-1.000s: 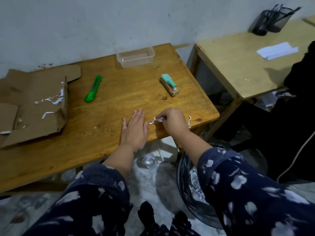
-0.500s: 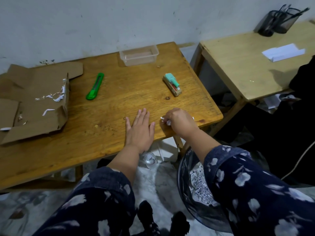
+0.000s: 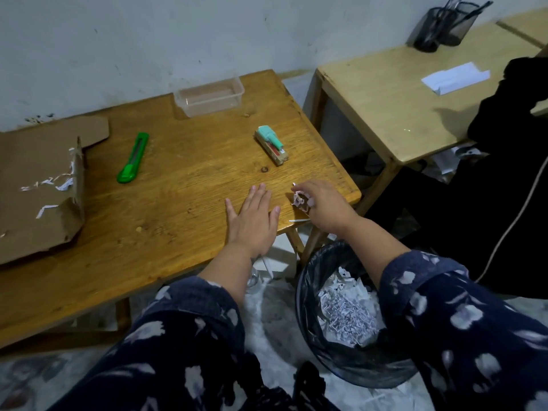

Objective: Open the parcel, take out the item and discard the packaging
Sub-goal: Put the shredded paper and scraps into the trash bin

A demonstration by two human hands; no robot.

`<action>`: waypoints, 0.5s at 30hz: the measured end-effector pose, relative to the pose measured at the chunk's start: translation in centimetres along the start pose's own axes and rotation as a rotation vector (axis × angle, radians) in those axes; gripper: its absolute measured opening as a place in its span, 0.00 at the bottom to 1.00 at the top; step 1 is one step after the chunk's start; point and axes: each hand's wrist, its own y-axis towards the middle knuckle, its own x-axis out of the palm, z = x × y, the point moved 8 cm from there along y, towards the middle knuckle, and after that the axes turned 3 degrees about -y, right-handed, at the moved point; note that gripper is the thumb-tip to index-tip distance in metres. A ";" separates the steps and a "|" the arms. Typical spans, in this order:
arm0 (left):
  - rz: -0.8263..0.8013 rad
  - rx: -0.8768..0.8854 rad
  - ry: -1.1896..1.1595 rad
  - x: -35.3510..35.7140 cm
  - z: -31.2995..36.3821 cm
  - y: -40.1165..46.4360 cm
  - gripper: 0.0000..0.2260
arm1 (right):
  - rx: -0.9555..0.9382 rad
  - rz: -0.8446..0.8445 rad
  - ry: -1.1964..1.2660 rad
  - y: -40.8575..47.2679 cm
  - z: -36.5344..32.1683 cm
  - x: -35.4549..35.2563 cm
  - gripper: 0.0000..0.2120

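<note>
From the head camera, the wooden table [image 3: 166, 203] shows a worn, grainy orange-brown top. At its left edge lies the opened cardboard parcel [image 3: 38, 185], flat and creased, with white paper shreds [image 3: 56, 183] scattered on it. The item [image 3: 271, 144], a small boxy thing with a mint-green top, lies toward the right edge; a green utility knife [image 3: 132, 157] lies mid-table, and a clear plastic tray [image 3: 209, 96] sits at the far edge. Near the front right corner the left hand [image 3: 252, 222] lies flat and released on the wood, while the right hand [image 3: 321, 207] is clenched on a crumpled wad of paper strips [image 3: 300, 200]. Below that corner stands a black-lined bin [image 3: 308, 295] holding more shredded paper.
</note>
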 end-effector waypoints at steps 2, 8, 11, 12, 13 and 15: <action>0.003 0.000 0.001 0.0 0.1 -0.1 0.25 | -0.001 -0.112 -0.086 -0.7 0.0 0.8 0.28; 0.019 -0.002 -0.013 0.0 0.3 -0.2 0.26 | -0.123 -0.050 -0.309 -1.8 -1.4 1.5 0.22; 0.022 0.002 -0.008 0.1 0.2 -0.2 0.26 | -0.143 0.050 -0.207 -2.3 -1.2 1.3 0.15; 0.023 0.003 -0.005 0.2 0.2 -0.2 0.27 | -0.162 0.093 -0.194 -2.5 -1.3 1.2 0.13; 0.026 0.002 -0.001 0.3 0.2 -0.2 0.27 | -0.186 0.131 -0.188 -2.7 -1.4 1.0 0.11; 0.028 -0.004 0.009 0.4 0.3 -0.1 0.27 | -0.198 0.166 -0.169 -2.7 -1.6 0.9 0.09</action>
